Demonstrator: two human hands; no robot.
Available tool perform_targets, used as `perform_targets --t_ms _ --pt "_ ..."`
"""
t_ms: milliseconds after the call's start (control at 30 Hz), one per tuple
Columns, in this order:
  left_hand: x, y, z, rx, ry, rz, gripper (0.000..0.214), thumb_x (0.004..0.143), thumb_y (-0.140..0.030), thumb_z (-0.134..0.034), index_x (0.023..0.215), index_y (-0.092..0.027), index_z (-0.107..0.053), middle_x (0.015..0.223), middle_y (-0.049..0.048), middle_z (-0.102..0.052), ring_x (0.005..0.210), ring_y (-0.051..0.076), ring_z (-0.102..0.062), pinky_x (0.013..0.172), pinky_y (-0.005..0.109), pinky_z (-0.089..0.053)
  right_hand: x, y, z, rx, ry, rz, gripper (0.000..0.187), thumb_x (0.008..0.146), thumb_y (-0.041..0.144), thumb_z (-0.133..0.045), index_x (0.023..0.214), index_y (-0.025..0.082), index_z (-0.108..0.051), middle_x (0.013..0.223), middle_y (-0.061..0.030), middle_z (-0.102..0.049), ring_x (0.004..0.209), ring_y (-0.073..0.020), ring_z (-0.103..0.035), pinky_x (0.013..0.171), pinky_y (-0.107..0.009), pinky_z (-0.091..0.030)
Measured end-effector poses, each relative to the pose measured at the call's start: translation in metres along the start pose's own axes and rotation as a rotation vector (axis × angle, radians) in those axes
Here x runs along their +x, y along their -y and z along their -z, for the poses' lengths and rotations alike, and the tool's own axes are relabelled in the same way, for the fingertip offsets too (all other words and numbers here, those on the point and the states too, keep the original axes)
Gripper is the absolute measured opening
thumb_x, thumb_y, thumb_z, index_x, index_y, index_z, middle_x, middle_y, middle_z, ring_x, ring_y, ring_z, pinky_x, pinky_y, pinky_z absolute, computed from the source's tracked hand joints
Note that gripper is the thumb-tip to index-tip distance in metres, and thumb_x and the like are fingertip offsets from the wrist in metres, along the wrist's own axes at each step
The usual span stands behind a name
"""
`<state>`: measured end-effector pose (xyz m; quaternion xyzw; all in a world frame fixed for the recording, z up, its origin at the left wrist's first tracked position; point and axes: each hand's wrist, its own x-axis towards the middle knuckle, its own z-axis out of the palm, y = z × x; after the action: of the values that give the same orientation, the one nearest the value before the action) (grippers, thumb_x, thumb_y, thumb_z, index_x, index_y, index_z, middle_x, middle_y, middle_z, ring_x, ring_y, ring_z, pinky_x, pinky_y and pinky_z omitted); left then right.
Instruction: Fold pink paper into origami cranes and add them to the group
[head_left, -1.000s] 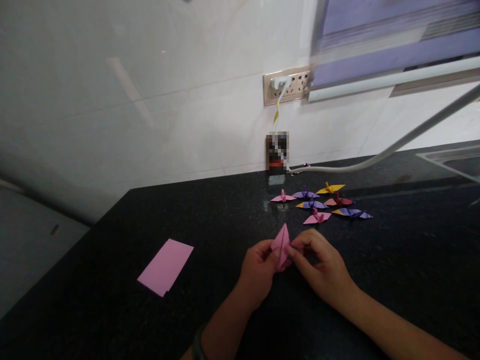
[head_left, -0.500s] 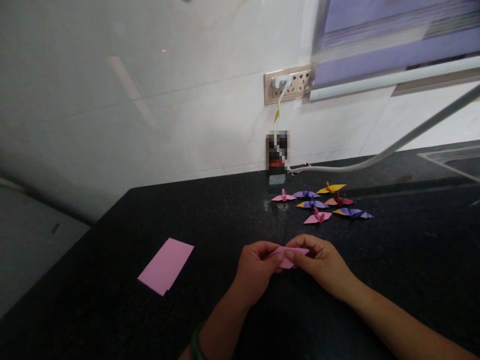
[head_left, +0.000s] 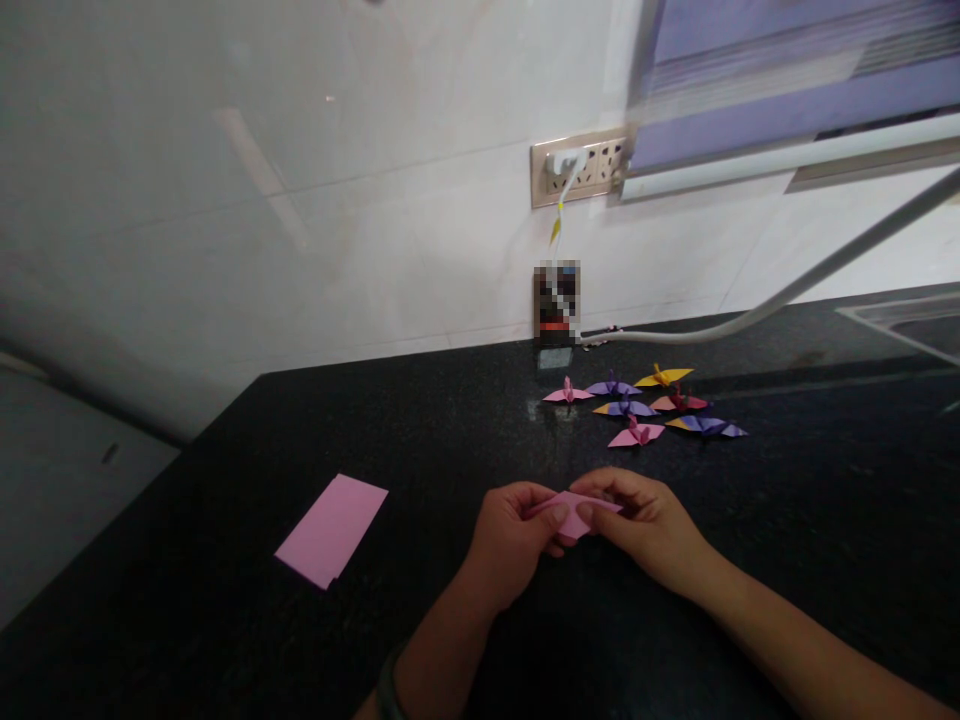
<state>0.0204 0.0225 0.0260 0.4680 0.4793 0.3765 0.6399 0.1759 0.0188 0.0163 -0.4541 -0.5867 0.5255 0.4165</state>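
Observation:
A folded piece of pink origami paper (head_left: 573, 512) is pinched between both hands, above the black countertop (head_left: 420, 430). My left hand (head_left: 514, 540) grips its left side, thumb on top and fingers curled beneath. On the right side my right hand (head_left: 649, 525) holds it the same way, its thumb close to the left one. The fingers cover both ends of the paper. Just beyond the hands stand several folded paper cranes, among them a pink crane (head_left: 636, 434), a yellow crane (head_left: 663, 376) and a purple-and-orange crane (head_left: 706, 427).
To the left lies a stack of pink paper sheets (head_left: 334, 530). A white cable (head_left: 697, 337) runs along the back of the counter and up to the right. A wall socket (head_left: 577, 167) holds a plug, above a small blurred-out box (head_left: 556, 305). At far right is a pale-edged frame (head_left: 877, 325).
The thumbs have drawn slightly apart, and more of the pink paper's middle shows between them. Both hands keep their grip; the cranes and the sheets have not moved.

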Motion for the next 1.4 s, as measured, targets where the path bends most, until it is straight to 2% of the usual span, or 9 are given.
perform_targets --t_ms 133,300,500,633,767,933,1067,1167,1400 --pt "-0.002 -0.001 0.001 0.063 0.018 -0.037 0.017 0.066 -0.027 -0.06 0.071 -0.01 -0.061 0.058 0.0035 -0.06 0.05 0.011 -0.053 0.046 0.021 -0.043 0.0 0.003 0.001 -0.009 0.067 0.057 0.013 0.075 0.024 -0.052 0.083 0.017 -0.059 0.072 -0.002 -0.059 0.065 -0.0127 -0.054 0.059 -0.024 -0.043" --pt "-0.003 -0.002 0.001 0.046 0.018 -0.051 0.011 0.065 -0.021 -0.059 0.07 -0.011 -0.06 0.058 0.0025 -0.059 0.051 0.01 -0.053 0.049 0.022 -0.043 0.002 0.003 0.003 -0.103 0.036 0.159 0.011 0.073 0.015 -0.051 0.07 0.017 -0.061 0.065 -0.0004 -0.054 0.061 -0.0112 -0.051 0.057 -0.023 -0.04" --pt "-0.002 -0.003 0.001 0.002 0.038 -0.025 0.011 0.064 -0.021 -0.06 0.069 -0.011 -0.06 0.057 0.0025 -0.059 0.05 0.011 -0.053 0.05 0.023 -0.043 0.002 0.003 0.004 -0.157 0.021 0.193 0.013 0.071 0.012 -0.05 0.068 0.018 -0.061 0.067 -0.0013 -0.055 0.062 -0.0122 -0.053 0.057 -0.024 -0.041" --pt "-0.003 -0.003 0.002 -0.011 0.055 -0.025 0.015 0.063 -0.023 -0.062 0.072 -0.011 -0.061 0.059 0.0031 -0.06 0.053 0.011 -0.054 0.052 0.023 -0.043 0.0 0.003 0.004 -0.16 -0.006 0.218 0.015 0.071 0.01 -0.049 0.07 0.018 -0.062 0.069 -0.0013 -0.056 0.063 -0.0123 -0.053 0.057 -0.024 -0.041" --pt "-0.004 -0.002 0.003 0.018 0.078 -0.026 0.024 0.064 -0.028 -0.063 0.081 -0.011 -0.061 0.07 0.0068 -0.063 0.06 0.013 -0.057 0.055 0.025 -0.045 -0.001 0.002 0.006 -0.192 -0.019 0.307 0.018 0.071 0.008 -0.049 0.074 0.02 -0.063 0.072 -0.002 -0.057 0.066 -0.0127 -0.054 0.058 -0.024 -0.042" --pt "-0.003 -0.001 0.002 0.009 0.03 -0.06 0.023 0.065 -0.03 -0.061 0.079 -0.011 -0.062 0.07 0.0073 -0.064 0.062 0.014 -0.058 0.056 0.024 -0.045 -0.002 0.007 0.007 -0.272 0.018 0.398 0.018 0.074 0.011 -0.049 0.08 0.021 -0.063 0.075 -0.0028 -0.057 0.068 -0.0133 -0.054 0.06 -0.025 -0.043" --pt "-0.004 -0.001 0.001 0.021 0.016 -0.115 0.019 0.066 -0.029 -0.061 0.077 -0.013 -0.062 0.068 0.005 -0.064 0.062 0.013 -0.058 0.058 0.024 -0.045 -0.004 0.012 0.005 -0.3 0.015 0.349 0.013 0.077 0.018 -0.05 0.084 0.02 -0.061 0.076 -0.0034 -0.057 0.071 -0.0141 -0.054 0.062 -0.026 -0.044" --pt "-0.005 -0.002 0.0 0.122 0.013 -0.195 0.018 0.067 -0.029 -0.061 0.077 -0.013 -0.063 0.071 0.0049 -0.064 0.066 0.014 -0.058 0.062 0.024 -0.045 -0.004 0.012 0.005 -0.322 -0.014 0.287 0.015 0.077 0.023 -0.052 0.09 0.02 -0.058 0.078 -0.0035 -0.057 0.07 -0.0138 -0.054 0.06 -0.024 -0.044" --pt "-0.006 -0.002 0.002 0.319 -0.012 -0.287 0.021 0.068 -0.03 -0.059 0.082 -0.014 -0.063 0.081 0.0062 -0.064 0.073 0.016 -0.058 0.067 0.025 -0.045 -0.001 0.011 0.009 -0.359 0.04 0.332 0.014 0.079 0.022 -0.049 0.086 0.019 -0.061 0.077 -0.0035 -0.058 0.071 -0.0132 -0.055 0.062 -0.024 -0.044"
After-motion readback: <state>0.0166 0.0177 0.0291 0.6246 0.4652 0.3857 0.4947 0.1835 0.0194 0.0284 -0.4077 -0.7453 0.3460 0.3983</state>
